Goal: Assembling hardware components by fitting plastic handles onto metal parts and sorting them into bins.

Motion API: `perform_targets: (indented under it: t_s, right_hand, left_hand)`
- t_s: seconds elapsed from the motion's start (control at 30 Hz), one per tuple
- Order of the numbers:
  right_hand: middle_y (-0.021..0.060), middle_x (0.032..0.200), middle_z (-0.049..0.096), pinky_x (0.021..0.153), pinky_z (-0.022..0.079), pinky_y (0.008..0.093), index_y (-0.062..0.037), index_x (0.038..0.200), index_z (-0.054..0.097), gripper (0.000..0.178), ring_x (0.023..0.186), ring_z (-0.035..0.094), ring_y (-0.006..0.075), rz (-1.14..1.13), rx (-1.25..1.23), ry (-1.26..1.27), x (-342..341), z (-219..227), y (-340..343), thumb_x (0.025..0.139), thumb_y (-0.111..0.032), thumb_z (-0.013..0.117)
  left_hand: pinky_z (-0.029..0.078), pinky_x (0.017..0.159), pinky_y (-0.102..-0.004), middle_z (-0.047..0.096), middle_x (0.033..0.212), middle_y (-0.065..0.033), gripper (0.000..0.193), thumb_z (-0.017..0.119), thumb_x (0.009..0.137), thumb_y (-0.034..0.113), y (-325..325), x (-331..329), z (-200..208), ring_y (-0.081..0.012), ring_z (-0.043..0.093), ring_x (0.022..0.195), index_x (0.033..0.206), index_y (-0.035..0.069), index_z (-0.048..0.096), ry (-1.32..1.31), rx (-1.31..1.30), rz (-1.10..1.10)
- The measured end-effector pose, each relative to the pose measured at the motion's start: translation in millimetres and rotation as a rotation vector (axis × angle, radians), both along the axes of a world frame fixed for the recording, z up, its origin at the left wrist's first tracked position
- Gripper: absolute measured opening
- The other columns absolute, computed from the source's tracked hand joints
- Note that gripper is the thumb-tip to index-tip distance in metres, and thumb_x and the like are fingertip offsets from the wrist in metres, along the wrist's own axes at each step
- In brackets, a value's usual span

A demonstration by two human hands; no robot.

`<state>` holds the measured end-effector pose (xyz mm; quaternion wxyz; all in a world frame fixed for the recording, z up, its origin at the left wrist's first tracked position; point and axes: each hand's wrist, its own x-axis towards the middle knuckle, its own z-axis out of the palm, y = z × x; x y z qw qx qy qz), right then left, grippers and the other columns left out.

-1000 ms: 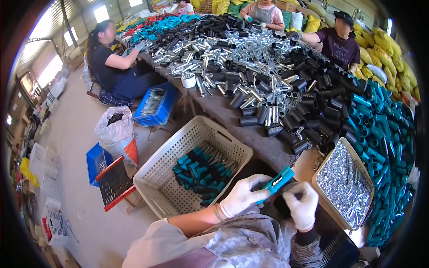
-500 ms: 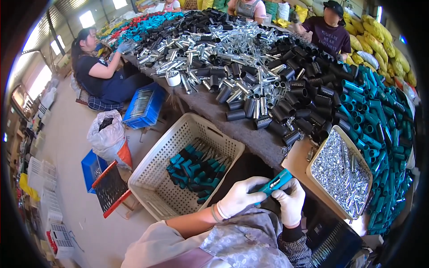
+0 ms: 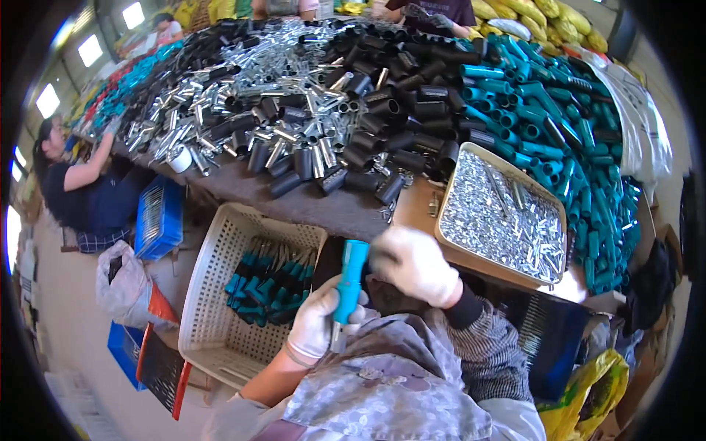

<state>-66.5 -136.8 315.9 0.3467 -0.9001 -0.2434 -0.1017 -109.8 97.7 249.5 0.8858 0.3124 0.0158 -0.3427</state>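
Observation:
My left hand (image 3: 312,323), in a white glove, is wrapped round a teal plastic tool handle (image 3: 355,266). The handle stands nearly upright, with a short metal tube (image 3: 338,339) showing at its lower end. Just right of the handle's top is my gloved right hand (image 3: 423,270), apart from it. Motion smears the right fingers, so whether they hold anything is unclear. At my left, a cream perforated basket (image 3: 197,294) contains several teal-and-black handled tools (image 3: 268,283) with metal shafts.
A tray (image 3: 562,246) of small metal parts lies on cardboard at the right. Metal tubes (image 3: 276,151), black sleeves (image 3: 426,110) and teal handles (image 3: 529,110) are heaped on the table. Blue crates (image 3: 159,219) and a sack (image 3: 129,287) stand left. A co-worker (image 3: 73,169) sits far left.
The teal handle has turned from slanting to nearly upright in my left hand. My right hand has come off it. The view has swung right, shifting the scene leftward.

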Motion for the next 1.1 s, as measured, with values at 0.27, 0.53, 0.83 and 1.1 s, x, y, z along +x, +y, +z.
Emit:
perform_targets:
  t_s: [0.27, 0.53, 0.83, 1.1]
  right_hand:
    - [0.0056, 0.103, 0.063, 0.084, 0.044, 0.0387, -0.016, 0.089, 0.076, 0.014, 0.105, 0.057, 0.0255, -0.457, -0.773, -0.382, 91.6, 1.5, -17.7, 0.085, -0.016, 0.063]
    - [0.0087, 0.105, 0.065, 0.092, 0.046, 0.0418, -0.0092, 0.105, 0.067, 0.024, 0.104, 0.06, 0.0275, -0.312, -0.441, -0.61, 52.8, 16.2, -31.3, 0.082, -0.017, 0.063]
    - [0.0162, 0.115, 0.065, 0.097, 0.051, 0.0431, -0.0031, 0.123, 0.062, 0.051, 0.105, 0.065, 0.0372, -0.423, 0.328, -0.214, -56.0, 12.9, -36.6, 0.076, -0.012, 0.082]
    - [0.0174, 0.122, 0.064, 0.101, 0.051, 0.0401, -0.0023, 0.162, 0.018, 0.094, 0.111, 0.064, 0.0244, -0.107, 1.4, 0.314, -88.3, -26.6, -15.8, 0.092, -0.028, 0.075]
  left_hand:
    - [0.057, 0.066, -0.0312, 0.064, 0.112, -0.0131, 0.055, 0.064, 0.101, 0.038, -1.4, -1.6, -0.3, -0.0207, 0.066, 0.086, 0.141, 0.004, 0.048, 0.013, -0.046, 0.048]
    - [0.059, 0.066, -0.0322, 0.065, 0.113, -0.0152, 0.062, 0.066, 0.1, 0.035, 1.7, -2.1, 3.3, -0.0216, 0.068, 0.086, 0.146, -0.001, 0.044, -0.051, 0.011, 0.052]
    - [0.056, 0.07, -0.0277, 0.068, 0.103, -0.0127, 0.053, 0.065, 0.097, 0.03, -29.4, 5.1, 32.5, -0.0162, 0.067, 0.08, 0.132, -0.009, 0.055, -0.385, 0.428, -0.114]
    - [0.051, 0.058, -0.0273, 0.065, 0.098, -0.0119, 0.068, 0.079, 0.086, 0.047, -63.2, -18.5, 31.5, -0.0168, 0.064, 0.072, 0.123, -0.005, 0.056, -0.223, 0.26, -0.231]
